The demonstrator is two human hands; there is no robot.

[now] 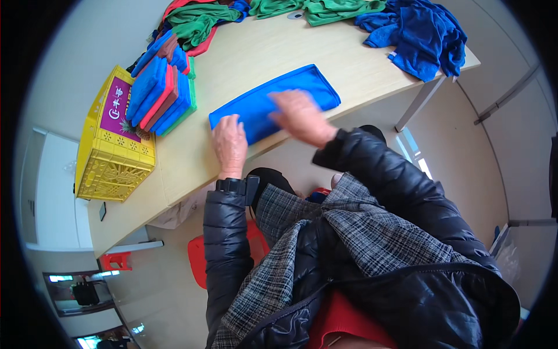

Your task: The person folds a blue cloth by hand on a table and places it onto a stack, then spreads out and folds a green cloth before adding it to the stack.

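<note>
The soft, light folded blue cloth (273,102) lies limp under both flat, open hands, left (229,142) and right (299,116); its edges suit pinching

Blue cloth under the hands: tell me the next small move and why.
Probably fold the blue cloth across once more. It lies flat as a long folded strip on the table, the left hand pinning its near end and the right hand flat on its middle, while the stack of folded cloths beside the yellow crate holds shorter, thicker pieces.

Blue cloth (302,87): folded into long flat rectangle, lying diagonally near table's front edge.
</note>
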